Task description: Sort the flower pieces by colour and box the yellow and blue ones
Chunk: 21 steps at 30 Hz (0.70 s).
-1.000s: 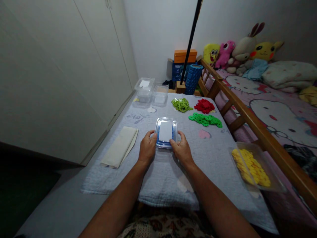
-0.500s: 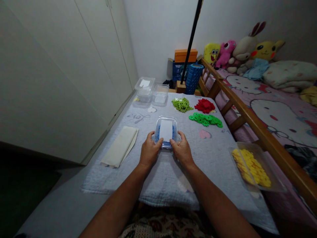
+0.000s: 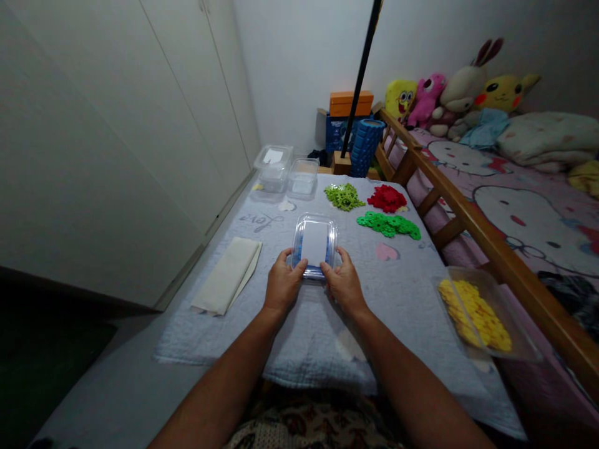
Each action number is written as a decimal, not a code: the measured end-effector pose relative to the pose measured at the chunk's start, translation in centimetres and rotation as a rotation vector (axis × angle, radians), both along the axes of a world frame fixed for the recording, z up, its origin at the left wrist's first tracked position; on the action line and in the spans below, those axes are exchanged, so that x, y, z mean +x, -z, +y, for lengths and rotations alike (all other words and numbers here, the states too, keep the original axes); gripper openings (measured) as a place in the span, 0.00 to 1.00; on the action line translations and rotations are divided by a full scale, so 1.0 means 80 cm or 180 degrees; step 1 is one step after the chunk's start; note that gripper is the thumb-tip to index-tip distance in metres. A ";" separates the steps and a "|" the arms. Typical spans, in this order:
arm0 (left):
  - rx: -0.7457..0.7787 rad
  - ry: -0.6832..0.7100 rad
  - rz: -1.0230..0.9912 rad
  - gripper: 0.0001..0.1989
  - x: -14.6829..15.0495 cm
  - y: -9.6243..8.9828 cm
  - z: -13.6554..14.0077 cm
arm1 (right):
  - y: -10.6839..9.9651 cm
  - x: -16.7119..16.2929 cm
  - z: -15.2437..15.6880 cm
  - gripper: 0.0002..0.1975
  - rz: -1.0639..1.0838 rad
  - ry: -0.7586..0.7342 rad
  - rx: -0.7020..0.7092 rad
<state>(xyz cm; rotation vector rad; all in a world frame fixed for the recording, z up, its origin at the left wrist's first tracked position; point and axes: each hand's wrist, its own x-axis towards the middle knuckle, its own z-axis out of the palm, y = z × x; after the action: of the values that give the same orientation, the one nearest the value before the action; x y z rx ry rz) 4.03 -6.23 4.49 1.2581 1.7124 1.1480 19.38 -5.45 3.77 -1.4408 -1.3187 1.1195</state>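
Observation:
A clear plastic container (image 3: 315, 219) with blue pieces inside and a white label on its lid is between my two hands. My left hand (image 3: 283, 280) grips its near left corner, thumb on top and fingers along the side. On the near right corner, my right hand (image 3: 344, 280) grips in the same way. The lid looks closed. The container's far side appears tilted up; whether its near edge touches the cloth I cannot tell. Beyond it lie loose piles of olive-green pieces (image 3: 344, 197), red pieces (image 3: 386, 198) and green pieces (image 3: 389, 226).
A folded cream cloth (image 3: 227, 275) lies to the left. Clear containers (image 3: 274, 168) stand at the back left. A lidded container of yellow pieces (image 3: 475, 313) rests at the right edge, beside a wooden bed rail (image 3: 461, 218). A black pole (image 3: 362, 75) rises behind the table.
The container's far edge has tipped upward, so its lid faces me more. Both hands keep hold of it in nearly the same place.

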 end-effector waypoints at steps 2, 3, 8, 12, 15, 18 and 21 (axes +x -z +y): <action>-0.0003 0.0023 -0.0034 0.28 0.000 -0.003 0.000 | -0.001 0.000 0.000 0.37 0.0022 -0.0017 -0.0028; 0.0003 0.0028 -0.0043 0.28 0.000 -0.003 0.000 | -0.002 0.000 0.000 0.37 0.0034 -0.0030 -0.0049; 0.0028 0.0067 -0.0080 0.28 -0.001 0.003 0.001 | -0.002 0.001 0.001 0.37 0.0032 -0.0047 -0.0091; 0.0122 0.0070 -0.0061 0.25 -0.003 0.009 0.001 | -0.002 0.001 0.001 0.36 0.0079 -0.0053 -0.0089; 0.0159 0.0039 -0.0143 0.24 -0.004 0.010 0.000 | -0.003 0.001 0.001 0.36 0.0098 -0.0054 -0.0108; 0.0178 0.0059 -0.0226 0.24 -0.004 0.010 -0.001 | -0.004 0.001 0.002 0.35 0.0069 -0.0030 -0.0089; 0.0218 0.0028 -0.0140 0.23 -0.004 0.010 0.000 | -0.004 0.001 0.002 0.34 0.0018 -0.0014 -0.0022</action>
<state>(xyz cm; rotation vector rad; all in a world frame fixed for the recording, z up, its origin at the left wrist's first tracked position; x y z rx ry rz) 3.71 -6.27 3.66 1.2709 1.6462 1.2295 19.43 -5.28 4.09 -1.4395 -1.3159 1.1314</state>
